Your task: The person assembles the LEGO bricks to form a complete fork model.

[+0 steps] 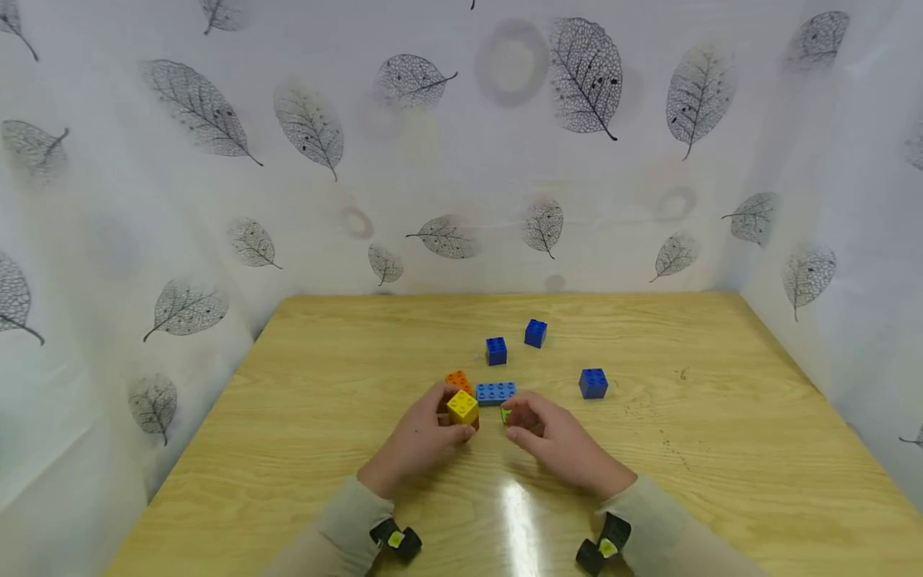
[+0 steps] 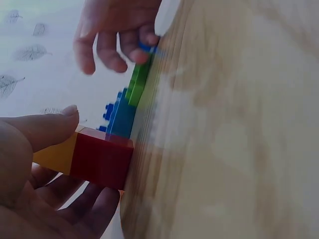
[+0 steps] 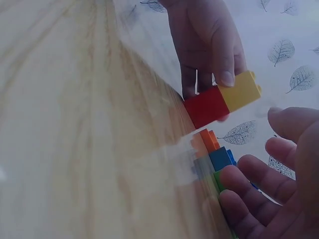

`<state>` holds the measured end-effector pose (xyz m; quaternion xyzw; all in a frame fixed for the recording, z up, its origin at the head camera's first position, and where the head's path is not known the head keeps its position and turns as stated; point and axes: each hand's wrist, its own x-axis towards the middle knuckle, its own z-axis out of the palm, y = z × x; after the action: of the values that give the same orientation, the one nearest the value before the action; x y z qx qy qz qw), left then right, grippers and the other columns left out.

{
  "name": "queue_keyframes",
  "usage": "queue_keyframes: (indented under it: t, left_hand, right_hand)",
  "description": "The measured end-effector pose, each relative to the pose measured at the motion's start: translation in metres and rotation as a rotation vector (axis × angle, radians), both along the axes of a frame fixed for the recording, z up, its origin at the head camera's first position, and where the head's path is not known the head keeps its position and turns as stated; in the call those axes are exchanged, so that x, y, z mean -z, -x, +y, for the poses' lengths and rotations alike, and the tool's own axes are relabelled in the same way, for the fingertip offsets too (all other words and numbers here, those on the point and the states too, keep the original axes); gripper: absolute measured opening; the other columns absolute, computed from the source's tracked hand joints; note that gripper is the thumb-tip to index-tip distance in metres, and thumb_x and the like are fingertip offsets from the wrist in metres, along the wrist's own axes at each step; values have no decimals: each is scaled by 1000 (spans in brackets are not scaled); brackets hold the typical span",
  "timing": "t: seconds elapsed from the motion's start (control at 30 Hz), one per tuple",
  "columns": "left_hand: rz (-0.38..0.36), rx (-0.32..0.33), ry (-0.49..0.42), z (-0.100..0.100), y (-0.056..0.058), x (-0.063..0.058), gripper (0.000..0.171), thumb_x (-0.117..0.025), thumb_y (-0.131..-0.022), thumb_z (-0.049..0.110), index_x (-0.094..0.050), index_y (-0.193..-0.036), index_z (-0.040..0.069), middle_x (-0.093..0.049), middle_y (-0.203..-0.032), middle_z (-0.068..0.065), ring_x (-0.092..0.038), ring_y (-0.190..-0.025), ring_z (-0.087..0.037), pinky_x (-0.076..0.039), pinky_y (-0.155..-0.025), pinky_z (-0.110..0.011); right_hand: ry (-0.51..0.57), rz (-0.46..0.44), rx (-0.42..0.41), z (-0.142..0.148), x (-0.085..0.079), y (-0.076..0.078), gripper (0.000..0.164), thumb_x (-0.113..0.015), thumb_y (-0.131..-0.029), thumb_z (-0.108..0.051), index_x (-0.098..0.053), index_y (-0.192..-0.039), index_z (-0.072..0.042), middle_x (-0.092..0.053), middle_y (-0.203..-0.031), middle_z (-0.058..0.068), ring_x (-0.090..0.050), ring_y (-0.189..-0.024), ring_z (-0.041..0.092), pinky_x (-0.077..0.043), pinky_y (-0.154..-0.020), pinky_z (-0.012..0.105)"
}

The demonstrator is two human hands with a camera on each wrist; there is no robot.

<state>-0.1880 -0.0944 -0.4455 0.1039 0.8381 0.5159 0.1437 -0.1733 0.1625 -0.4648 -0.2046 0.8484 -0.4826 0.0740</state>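
Observation:
My left hand point(image 1: 421, 433) grips a two-brick stack between thumb and fingers. On top is a yellow brick point(image 1: 463, 407), and beneath it a red brick point(image 2: 102, 158), close to the tabletop. My right hand point(image 1: 554, 439) holds nothing; its fingers are relaxed and bent beside a green brick point(image 2: 138, 84). In the head view the fingers partly cover that brick, and whether they touch it I cannot tell. A lighter blue long brick point(image 1: 496, 393) lies just beyond, between the two hands. Behind the left hand is an orange brick point(image 1: 458, 380), partly hidden.
Three dark blue bricks stand farther off: one point(image 1: 496, 351) behind the long brick, another point(image 1: 536, 332) toward the back, a third point(image 1: 594, 383) to the right. The wooden table point(image 1: 721, 449) meets a leaf-patterned sheet point(image 1: 476, 168) at its back and sides.

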Motion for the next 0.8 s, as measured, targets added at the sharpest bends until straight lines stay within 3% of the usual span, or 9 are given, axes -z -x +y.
queue_keyframes:
  t: [0.3,0.5,0.8]
  left_hand:
    - [-8,-116,27,-37,12,0,55,-77,-92,19,-48,-138,11,-56,-128,-10,-61,-113,-26,-52,-95,-44]
    - [-2,-235,42,-58,25,2,58,-74,-94,24,-44,-142,14,-56,-128,-9,-58,-116,-25,-47,-100,-46]
    - [-36,-373,11,-108,48,-1,63,-68,-99,25,-34,-151,12,-47,-143,-13,-47,-130,-30,-40,-108,-49]
  right_hand:
    - [1,-11,-18,2,2,1,38,-62,-102,-34,-57,-135,-16,-65,-113,-3,-61,-100,14,-52,-84,32]
    - [-6,-18,-19,3,2,1,38,-60,-103,-35,-57,-136,-17,-66,-113,-4,-62,-102,13,-52,-86,32]
    - [5,-21,-22,3,3,2,35,-60,-104,-32,-57,-136,-17,-67,-113,-4,-62,-103,13,-52,-86,32]
